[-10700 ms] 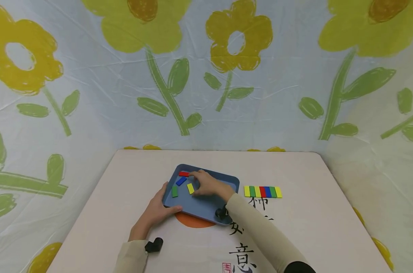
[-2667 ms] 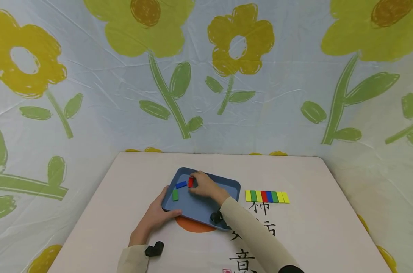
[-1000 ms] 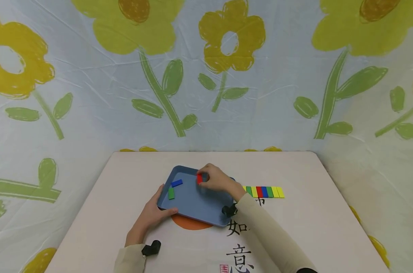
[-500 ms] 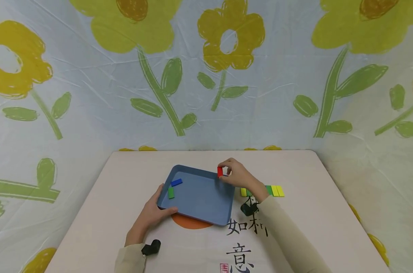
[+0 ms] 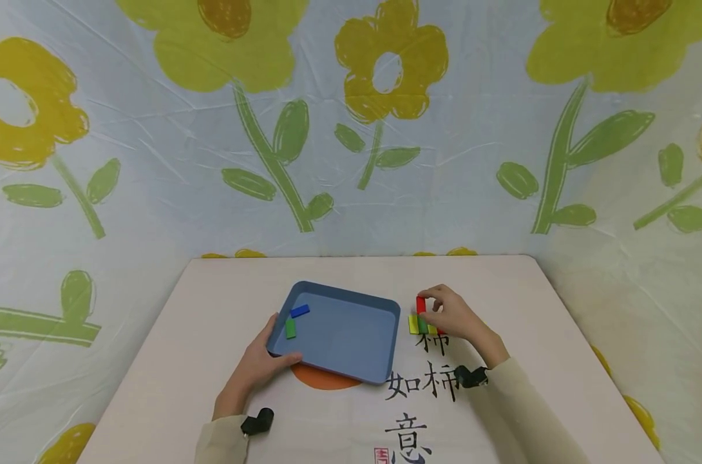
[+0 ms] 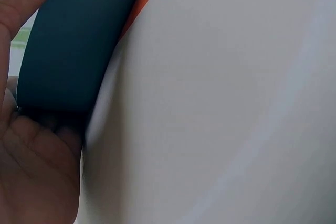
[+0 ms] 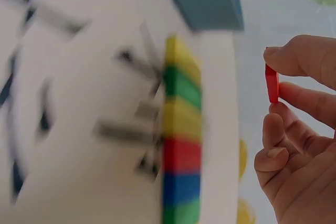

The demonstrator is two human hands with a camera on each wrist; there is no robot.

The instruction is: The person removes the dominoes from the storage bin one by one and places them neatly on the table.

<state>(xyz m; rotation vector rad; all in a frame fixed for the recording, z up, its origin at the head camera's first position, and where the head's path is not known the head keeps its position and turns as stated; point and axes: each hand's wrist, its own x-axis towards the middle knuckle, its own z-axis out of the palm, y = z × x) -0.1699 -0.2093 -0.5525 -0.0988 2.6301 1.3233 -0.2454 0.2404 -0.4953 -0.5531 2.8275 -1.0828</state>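
My right hand (image 5: 454, 316) pinches a red rectangular tile (image 5: 421, 304) between thumb and fingertips, held upright above the table. In the head view the tile overlaps the left end of a row of coloured tiles (image 5: 413, 325), much of it hidden behind the hand. The right wrist view shows the tile row (image 7: 181, 155) side by side: yellow, green, yellow, red, blue, green. My left hand (image 5: 255, 364) grips the left corner of the blue-grey tray (image 5: 345, 341), thumb over the near rim and fingers along its side. A blue tile (image 5: 300, 310) and a green tile (image 5: 290, 328) lie inside near its left wall.
The pale table mat (image 5: 212, 296) carries black brushed characters (image 5: 407, 433), a red seal print (image 5: 381, 455) and an orange patch (image 5: 324, 379) partly under the tray. A flower-printed curtain (image 5: 444, 193) surrounds the table at the back and sides.
The red tile was taken from the tray and carried right, over the rim, to above the row. Earlier, a yellow tile left the tray and the row grew at its right end. The left hand stays on the tray.
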